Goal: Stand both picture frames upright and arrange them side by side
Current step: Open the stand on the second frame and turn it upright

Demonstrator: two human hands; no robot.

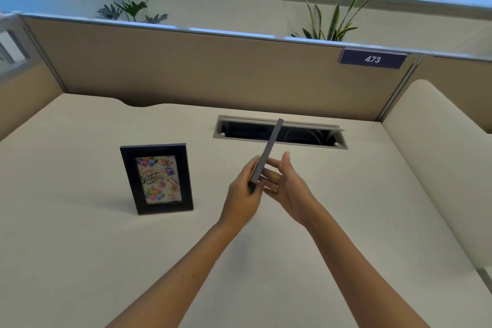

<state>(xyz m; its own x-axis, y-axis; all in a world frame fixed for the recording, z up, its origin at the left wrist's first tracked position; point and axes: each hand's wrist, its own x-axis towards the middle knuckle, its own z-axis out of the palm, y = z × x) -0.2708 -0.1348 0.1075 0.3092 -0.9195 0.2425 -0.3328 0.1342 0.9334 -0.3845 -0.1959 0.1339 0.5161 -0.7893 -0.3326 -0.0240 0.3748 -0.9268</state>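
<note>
A black picture frame [157, 178] with a "Happy Birthday" card stands upright on the white desk [106, 261], left of centre. A second frame [269, 152] is held in the air to its right, seen edge-on as a thin grey bar tilted up and away. My left hand [243, 192] grips its near lower end. My right hand [286, 184] is against the frame's right side with fingers spread; its face and picture are hidden.
An open cable slot [279, 132] is set into the desk just behind the held frame. A beige partition [213, 69] with a "473" label [372, 59] closes the back. Plants stand behind it. A raised white ledge [436, 136] lies to the right.
</note>
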